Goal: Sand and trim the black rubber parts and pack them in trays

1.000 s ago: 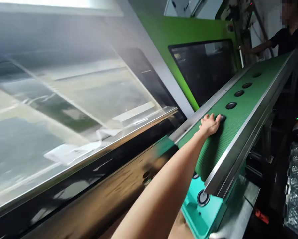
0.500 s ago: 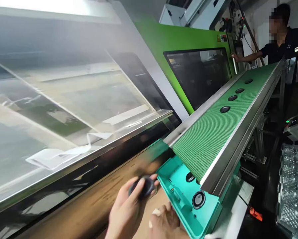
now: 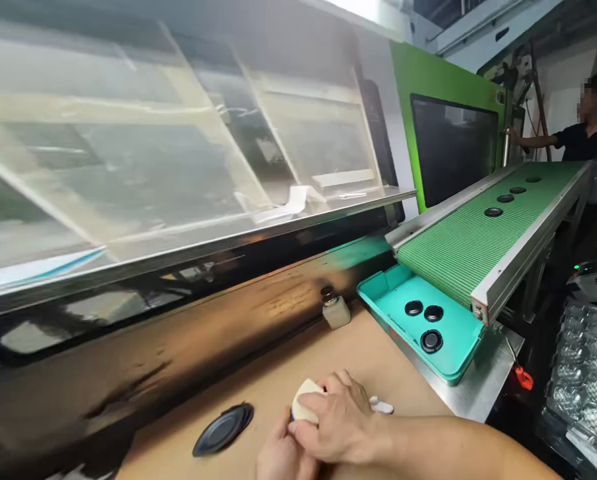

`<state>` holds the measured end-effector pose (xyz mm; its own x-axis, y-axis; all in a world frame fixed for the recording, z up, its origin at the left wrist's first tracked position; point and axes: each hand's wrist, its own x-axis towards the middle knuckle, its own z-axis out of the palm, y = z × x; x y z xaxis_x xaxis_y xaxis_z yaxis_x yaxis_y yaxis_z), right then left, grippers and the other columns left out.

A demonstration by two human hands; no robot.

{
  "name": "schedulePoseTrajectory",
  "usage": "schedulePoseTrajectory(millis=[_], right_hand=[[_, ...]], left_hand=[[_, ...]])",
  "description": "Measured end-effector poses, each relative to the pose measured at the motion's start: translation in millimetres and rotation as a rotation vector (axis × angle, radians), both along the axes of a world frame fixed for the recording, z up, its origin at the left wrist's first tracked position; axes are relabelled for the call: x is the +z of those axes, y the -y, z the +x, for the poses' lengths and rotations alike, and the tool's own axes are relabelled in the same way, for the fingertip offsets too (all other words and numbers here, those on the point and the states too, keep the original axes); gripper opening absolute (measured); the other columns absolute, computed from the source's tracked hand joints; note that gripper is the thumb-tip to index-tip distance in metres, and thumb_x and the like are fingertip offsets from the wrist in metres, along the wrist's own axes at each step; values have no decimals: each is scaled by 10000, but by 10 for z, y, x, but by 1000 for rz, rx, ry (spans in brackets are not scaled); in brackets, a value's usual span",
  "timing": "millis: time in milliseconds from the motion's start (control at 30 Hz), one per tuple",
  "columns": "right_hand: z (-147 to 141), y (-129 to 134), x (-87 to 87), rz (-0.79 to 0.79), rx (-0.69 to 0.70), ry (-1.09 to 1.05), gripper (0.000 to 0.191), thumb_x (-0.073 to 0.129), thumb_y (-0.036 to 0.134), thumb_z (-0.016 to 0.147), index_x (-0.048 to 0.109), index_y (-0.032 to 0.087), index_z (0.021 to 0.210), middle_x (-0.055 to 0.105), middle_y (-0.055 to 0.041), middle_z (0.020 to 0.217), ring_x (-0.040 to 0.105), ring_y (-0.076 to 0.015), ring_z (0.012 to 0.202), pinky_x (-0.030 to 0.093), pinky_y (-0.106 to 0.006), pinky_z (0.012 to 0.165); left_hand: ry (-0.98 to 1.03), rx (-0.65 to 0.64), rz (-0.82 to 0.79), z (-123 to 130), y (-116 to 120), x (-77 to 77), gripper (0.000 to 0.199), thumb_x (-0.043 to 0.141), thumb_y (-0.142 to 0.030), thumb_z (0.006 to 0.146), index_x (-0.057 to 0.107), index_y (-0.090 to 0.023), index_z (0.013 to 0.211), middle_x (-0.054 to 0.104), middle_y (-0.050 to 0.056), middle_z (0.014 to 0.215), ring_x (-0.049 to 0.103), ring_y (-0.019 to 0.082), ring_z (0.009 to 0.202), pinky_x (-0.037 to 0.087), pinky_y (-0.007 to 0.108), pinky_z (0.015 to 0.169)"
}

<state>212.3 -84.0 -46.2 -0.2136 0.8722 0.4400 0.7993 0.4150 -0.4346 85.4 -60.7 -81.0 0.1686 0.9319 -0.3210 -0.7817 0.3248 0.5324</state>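
At the lower middle, my right hand point(image 3: 341, 417) grips a cream-coloured pad point(image 3: 306, 400) with rounded edges, perhaps a sponge. Below and against it is my left hand point(image 3: 278, 457), fingers curled. Only a dark sliver of the black round part shows between the hands; the rest is hidden by my fingers and the pad. To the left, some black round parts point(image 3: 223, 429) lie overlapping on the brown bench top point(image 3: 258, 380). A small white object point(image 3: 381, 405) lies just beyond my right wrist.
A teal tray point(image 3: 393, 320) with several black discs stands under the end of a green conveyor belt point(image 3: 458, 247), which carries more discs. A dark-capped bottle point(image 3: 337, 313) stands behind. Clear plastic trays point(image 3: 583, 373) are at right. Another person point(image 3: 588, 127) stands far right.
The view has swung left and down. My left hand has brought the black round part lower. My right hand has come over to it and now holds the cream pad.
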Motion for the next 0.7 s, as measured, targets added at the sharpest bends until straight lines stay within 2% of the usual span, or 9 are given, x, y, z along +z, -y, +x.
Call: schedulePoseTrajectory(millis=[67, 133, 200, 300, 433, 533, 700], right_hand=[[-84, 90, -18, 48, 33, 75, 319, 508, 532, 949, 698, 299, 1056, 666, -45, 1172, 599, -250, 1066, 534, -345, 830], [-107, 90, -5, 91, 69, 119, 304, 534, 523, 934, 694, 297, 1060, 643, -50, 1222, 592, -257, 1048, 529, -351, 803], [-90, 31, 38, 80, 21, 130, 287, 525, 497, 947, 688, 291, 1064, 637, -55, 1226, 585, -256, 1029, 523, -359, 795], [-51, -44, 90, 25, -83, 135, 259, 497, 432, 975, 685, 272, 1050, 656, -67, 1132, 574, -257, 1041, 517, -367, 823], [-30, -37, 70, 72, 28, 173, 269, 519, 462, 962, 678, 289, 1092, 648, -52, 1219, 563, -255, 1084, 515, -373, 849], [-23, -34, 67, -13, -62, 183, 268, 511, 438, 970, 682, 270, 1088, 663, -63, 1215, 578, -261, 1058, 519, -378, 824], [3, -61, 111, 49, 22, 243, 282, 513, 455, 963, 676, 279, 1112, 655, -61, 1233, 583, -265, 1061, 518, -387, 820]], left_hand=[[-52, 58, 15, 25, 67, 104, 470, 392, -340, 985, 601, -298, 1404, 761, 62, 1233, 669, 249, 1251, 540, 420, 1083], [-22, 78, 47, 44, 110, 177, 446, 382, -412, 1006, 632, -307, 1361, 746, 61, 1270, 655, 244, 1273, 530, 416, 1096], [27, 81, 23, 60, 110, 196, 435, 385, -311, 1011, 621, -279, 1376, 766, 67, 1218, 676, 225, 1240, 512, 399, 1116], [93, 78, -34, 82, 62, 154, 501, 394, -155, 977, 576, -233, 1438, 784, 81, 1155, 686, 231, 1223, 494, 409, 1135], [111, 44, -4, 91, 21, 104, 487, 388, -280, 1005, 564, -322, 1457, 774, 52, 1199, 657, 271, 1268, 522, 468, 1109], [94, 61, -20, 95, 18, 116, 514, 340, -228, 1010, 546, -272, 1479, 799, 59, 1106, 694, 245, 1210, 532, 431, 1100], [52, 63, -53, 102, 1, 167, 482, 337, -282, 1021, 604, -294, 1422, 794, 59, 1126, 728, 241, 1139, 585, 409, 1029]])
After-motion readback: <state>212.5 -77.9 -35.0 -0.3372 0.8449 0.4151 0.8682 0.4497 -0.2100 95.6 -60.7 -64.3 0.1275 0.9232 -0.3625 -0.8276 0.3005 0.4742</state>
